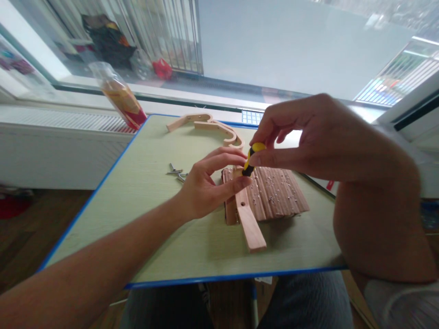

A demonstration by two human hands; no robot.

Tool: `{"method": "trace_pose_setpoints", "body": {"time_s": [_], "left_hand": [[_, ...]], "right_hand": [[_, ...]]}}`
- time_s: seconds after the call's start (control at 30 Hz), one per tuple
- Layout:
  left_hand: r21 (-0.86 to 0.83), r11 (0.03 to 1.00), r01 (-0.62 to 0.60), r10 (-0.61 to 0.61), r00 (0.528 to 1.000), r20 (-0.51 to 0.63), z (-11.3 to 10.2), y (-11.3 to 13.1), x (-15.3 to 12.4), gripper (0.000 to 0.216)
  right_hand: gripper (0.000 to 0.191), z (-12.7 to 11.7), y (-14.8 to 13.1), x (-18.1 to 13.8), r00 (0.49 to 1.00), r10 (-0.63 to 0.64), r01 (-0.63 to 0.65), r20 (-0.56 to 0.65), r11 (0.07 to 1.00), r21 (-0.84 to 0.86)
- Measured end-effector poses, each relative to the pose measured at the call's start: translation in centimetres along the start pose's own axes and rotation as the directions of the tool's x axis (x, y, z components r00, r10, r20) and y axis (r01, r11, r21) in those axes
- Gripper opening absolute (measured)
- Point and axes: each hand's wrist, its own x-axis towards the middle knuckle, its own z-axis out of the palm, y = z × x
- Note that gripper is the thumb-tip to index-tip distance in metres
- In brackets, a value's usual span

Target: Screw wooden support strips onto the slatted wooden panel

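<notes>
Pale green rectangular tabletop with blue edging [144, 214], set against 1 wide glass window [274, 50]. Flat daylight, overcast, no hard shadows. White slatted radiator cover [68, 121] under the sill at left. Dark brown wooden floor [24, 242] below. Grey metal railing bars [171, 32] outside the glass.

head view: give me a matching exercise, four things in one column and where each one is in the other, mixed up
Things:
1. screwdriver
2. screws
3. curved wooden pieces
4. plastic bag

Places:
a. beyond the far left corner of the table
b. pinched in the fingers of the right hand
c. lying at the table's far edge
d. on the table just left of the left hand

Pairs: 1-b, 2-d, 3-c, 4-a
</notes>
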Motion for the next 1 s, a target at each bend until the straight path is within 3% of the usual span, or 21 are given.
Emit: {"method": "trace_pose_setpoints", "body": {"time_s": [0.17, 0.5, 0.77, 1.0], "left_hand": [[0.001, 1.0, -0.03, 0.03, 0.999, -0.012, 0.2, -0.3, 0.0, 0.033], [0.009, 1.0, -0.017, 0.017, 1.0, -0.018, 0.2, -0.3, 0.1, 0.026], [0.021, 1.0, -0.001, 0.001, 0.999, -0.033, -0.1, 0.2, 0.4, 0.019], [0.021, 1.0, -0.002, 0.002, 1.0, -0.02, -0.1, 0.0, 0.2, 0.022]], "right_hand": [[0.02, 0.5, 0.5, 0.2, 0.999, -0.032, 0.033, -0.024, 0.998, 0.047], [0.03, 0.7, 0.6, 0.4, 0.999, -0.046, 0.045, -0.026, 0.999, -0.027], [0.022, -0.6, 0.2, 0.0, 0.991, -0.081, 0.076, 0.11, 0.996, 0.049], [0.011, -0.4, 0.1, 0.0, 0.994, -0.085, 0.083, 0.068, 0.996, 0.031]]}}
